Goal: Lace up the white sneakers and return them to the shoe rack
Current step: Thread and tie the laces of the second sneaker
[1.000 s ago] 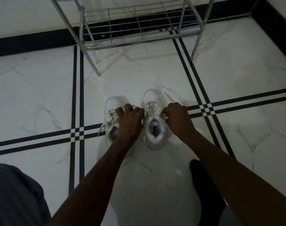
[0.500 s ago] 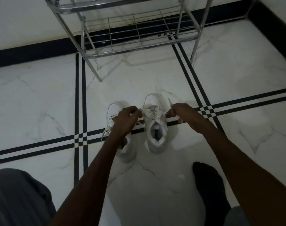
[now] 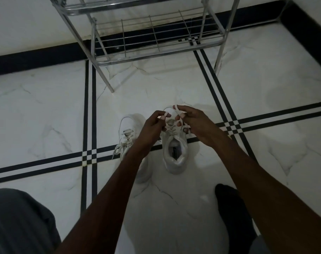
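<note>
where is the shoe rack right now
In the head view the shoe rack stands at the top centre against the wall, beyond the two sneakers on the floor, with its lowest shelf bare.

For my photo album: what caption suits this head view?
Both hands tie the lace on the right sneaker, rack beyond.
</note>
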`<control>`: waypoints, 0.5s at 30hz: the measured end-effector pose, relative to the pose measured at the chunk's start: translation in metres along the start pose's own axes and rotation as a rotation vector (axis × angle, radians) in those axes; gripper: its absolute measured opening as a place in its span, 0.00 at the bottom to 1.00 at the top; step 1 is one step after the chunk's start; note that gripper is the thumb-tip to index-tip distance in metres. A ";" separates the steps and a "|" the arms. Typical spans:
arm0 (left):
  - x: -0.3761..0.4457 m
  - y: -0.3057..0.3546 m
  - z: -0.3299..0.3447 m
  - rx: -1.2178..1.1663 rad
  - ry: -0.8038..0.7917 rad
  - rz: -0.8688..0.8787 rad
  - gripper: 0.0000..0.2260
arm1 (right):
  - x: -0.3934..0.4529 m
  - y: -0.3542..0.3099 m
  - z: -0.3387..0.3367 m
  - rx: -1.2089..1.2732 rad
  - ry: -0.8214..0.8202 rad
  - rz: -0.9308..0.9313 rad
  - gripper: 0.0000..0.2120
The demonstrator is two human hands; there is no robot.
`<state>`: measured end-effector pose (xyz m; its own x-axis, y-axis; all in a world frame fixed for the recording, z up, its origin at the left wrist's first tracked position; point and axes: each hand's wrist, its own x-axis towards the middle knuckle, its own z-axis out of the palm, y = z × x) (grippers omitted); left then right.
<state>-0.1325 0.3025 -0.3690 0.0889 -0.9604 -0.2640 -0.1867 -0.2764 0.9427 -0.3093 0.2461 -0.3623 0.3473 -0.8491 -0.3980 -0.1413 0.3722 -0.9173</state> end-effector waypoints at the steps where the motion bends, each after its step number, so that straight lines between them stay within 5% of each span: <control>1: -0.001 0.000 0.000 0.015 0.000 0.011 0.11 | 0.002 0.001 0.001 -0.014 -0.007 0.007 0.18; 11: 0.007 -0.011 -0.003 0.154 -0.031 0.150 0.14 | 0.008 0.005 0.005 -0.022 0.137 0.111 0.22; 15: 0.009 -0.014 -0.002 0.173 -0.016 0.176 0.13 | 0.009 0.003 0.005 -0.023 0.140 0.103 0.15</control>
<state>-0.1272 0.2980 -0.3844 0.0246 -0.9943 -0.1037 -0.3627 -0.1056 0.9259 -0.3023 0.2419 -0.3685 0.1976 -0.8516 -0.4855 -0.1911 0.4523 -0.8712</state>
